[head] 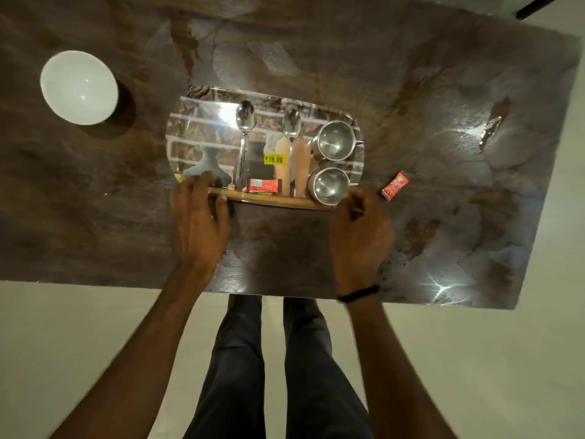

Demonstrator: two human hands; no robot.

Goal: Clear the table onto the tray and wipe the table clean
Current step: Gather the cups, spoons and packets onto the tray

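Note:
A printed oval tray (202, 128) lies in the middle of the dark marbled table (411, 106). On it are two steel spoons (245, 122) (292, 126), two steel cups (335, 140) (329, 185) and a red wrapper (263, 186). My left hand (198, 217) holds the tray's near left rim, fingers on the edge. My right hand (361, 226) is curled at the near right rim beside the lower cup. A second red wrapper (395, 185) lies on the table just right of the tray. A white bowl (79, 87) stands at the far left.
The table's near edge (126, 285) runs right in front of my legs, over a pale floor. A torn patch in the table's surface (492, 125) shows at the right. A yellow price sticker (274, 159) is on the tray.

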